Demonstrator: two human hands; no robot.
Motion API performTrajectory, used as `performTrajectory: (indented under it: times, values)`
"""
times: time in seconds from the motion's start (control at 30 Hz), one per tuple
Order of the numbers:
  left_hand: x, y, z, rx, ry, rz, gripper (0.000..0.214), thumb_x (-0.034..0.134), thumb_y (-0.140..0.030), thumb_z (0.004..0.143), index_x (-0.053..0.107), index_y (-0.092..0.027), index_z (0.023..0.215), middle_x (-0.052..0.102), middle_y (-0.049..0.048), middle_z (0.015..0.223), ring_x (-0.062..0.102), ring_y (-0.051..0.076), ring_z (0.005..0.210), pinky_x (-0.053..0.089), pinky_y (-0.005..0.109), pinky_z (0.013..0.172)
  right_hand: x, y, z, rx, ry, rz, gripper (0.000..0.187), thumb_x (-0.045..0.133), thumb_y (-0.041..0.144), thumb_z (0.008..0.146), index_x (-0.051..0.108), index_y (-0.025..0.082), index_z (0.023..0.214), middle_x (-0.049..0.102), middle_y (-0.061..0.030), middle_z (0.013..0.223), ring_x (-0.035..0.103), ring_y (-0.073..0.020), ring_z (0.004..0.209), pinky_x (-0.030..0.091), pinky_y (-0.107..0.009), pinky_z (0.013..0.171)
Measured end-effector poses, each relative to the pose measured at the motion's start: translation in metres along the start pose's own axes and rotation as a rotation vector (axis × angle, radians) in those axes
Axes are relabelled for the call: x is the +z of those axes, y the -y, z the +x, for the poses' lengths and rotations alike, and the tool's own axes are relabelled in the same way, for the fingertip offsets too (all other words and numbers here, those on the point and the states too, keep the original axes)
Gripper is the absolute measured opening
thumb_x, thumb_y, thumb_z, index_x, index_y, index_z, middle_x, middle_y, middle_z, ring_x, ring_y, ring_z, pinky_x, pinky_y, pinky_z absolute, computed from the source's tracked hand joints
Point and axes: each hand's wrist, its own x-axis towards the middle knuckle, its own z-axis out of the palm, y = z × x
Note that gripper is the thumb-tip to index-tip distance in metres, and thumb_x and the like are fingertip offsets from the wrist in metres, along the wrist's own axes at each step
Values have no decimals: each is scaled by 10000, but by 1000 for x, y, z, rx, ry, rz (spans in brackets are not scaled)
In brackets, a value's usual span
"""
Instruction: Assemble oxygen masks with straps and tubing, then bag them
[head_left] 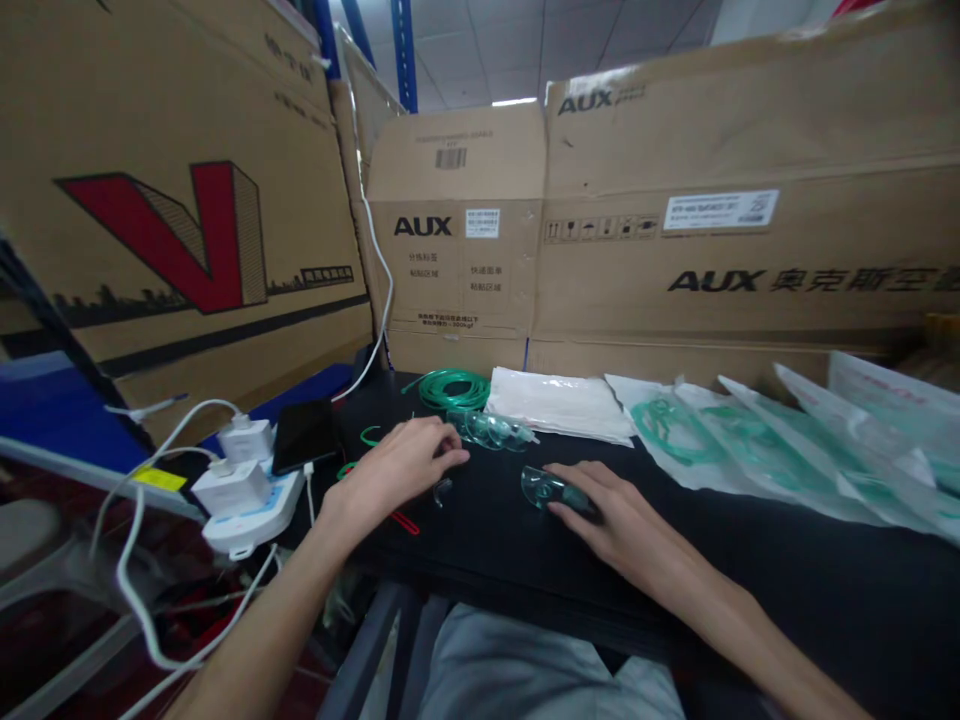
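Note:
My right hand [611, 508] has its thumb and fingers closed around a clear green plastic mask [541, 488], low over the black table. To the left, my left hand [401, 465] is curled, with its fingertips partly hidden; whatever it may hold does not show. Just beyond its fingers lies a row of clear green masks [491, 431], nested together. A small clear plastic piece [442, 490] is below that hand, and a red loop [406, 522] lies nearer the table's front edge. Behind the masks is a coil of green tubing [454, 388].
White flat packaging [559, 402] lies at the back of the black table [480, 540]. Clear bags with green tubing [675, 430] line up on the right. A power strip [255, 515] with white cables and a dark phone [305, 437] sit left. Cardboard boxes [465, 300] wall the back.

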Motion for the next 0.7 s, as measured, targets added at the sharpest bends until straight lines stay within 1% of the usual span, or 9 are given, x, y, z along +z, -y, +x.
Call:
performTrajectory:
  times: [0.07, 0.13, 0.2, 0.3, 0.43, 0.6, 0.63, 0.7]
  values:
    - [2, 8, -9, -15, 74, -1, 196, 642, -396, 928, 746, -239, 983, 734, 36, 976, 688, 229, 935, 477, 300, 810, 6, -2, -1, -13, -39, 30, 349, 603, 239, 987, 625, 203, 1334, 695, -111, 1178, 668, -261, 1101, 546, -418, 1004]
    - [8, 14, -13, -24, 131, -5, 134, 672, -321, 893, 744, -242, 975, 738, 17, 927, 687, 205, 880, 465, 274, 748, 11, -4, -2, -23, -80, 51, 350, 599, 242, 992, 614, 190, 1337, 694, -120, 1181, 668, -264, 1099, 547, -432, 1007]
    - [15, 19, -13, -27, 169, -10, 118, 661, -247, 880, 737, -244, 971, 732, -3, 859, 680, 180, 823, 451, 252, 704, 14, -5, -4, -33, -114, 65, 343, 599, 241, 993, 610, 199, 1333, 694, -115, 1185, 666, -263, 1103, 551, -439, 1006]
    - [21, 23, -9, -32, 193, -7, 125, 628, -211, 883, 729, -237, 951, 722, -8, 807, 670, 164, 765, 432, 238, 663, 15, -4, -5, -37, -147, 77, 316, 601, 236, 992, 621, 226, 1307, 702, -97, 1172, 673, -256, 1087, 566, -435, 986]
    - [19, 18, -7, -43, 181, 19, 159, 573, -245, 911, 730, -229, 897, 724, 16, 832, 669, 178, 769, 426, 255, 670, 12, -2, -5, -40, -168, 81, 309, 612, 229, 987, 622, 224, 1296, 712, -89, 1147, 682, -249, 1067, 581, -418, 970]
    - [10, 5, -10, -48, 99, 45, 234, 531, -281, 948, 756, -225, 923, 719, 56, 958, 676, 219, 866, 436, 310, 767, 9, -3, -8, -55, -171, 45, 352, 608, 224, 987, 601, 227, 1339, 710, -98, 1154, 679, -256, 1073, 585, -437, 973]
    - [10, 1, -9, -47, 81, 42, 253, 517, -291, 962, 759, -228, 929, 717, 57, 969, 675, 219, 863, 435, 318, 776, 9, -3, -9, -56, -168, 32, 358, 606, 223, 986, 600, 229, 1344, 709, -101, 1147, 679, -263, 1063, 587, -450, 966]
    - [11, -6, -7, -42, 58, 28, 242, 529, -289, 957, 756, -234, 895, 712, 40, 930, 669, 206, 811, 427, 315, 746, 9, -3, -11, -64, -159, -5, 367, 594, 216, 987, 598, 224, 1354, 706, -109, 1137, 678, -275, 1045, 593, -470, 947]
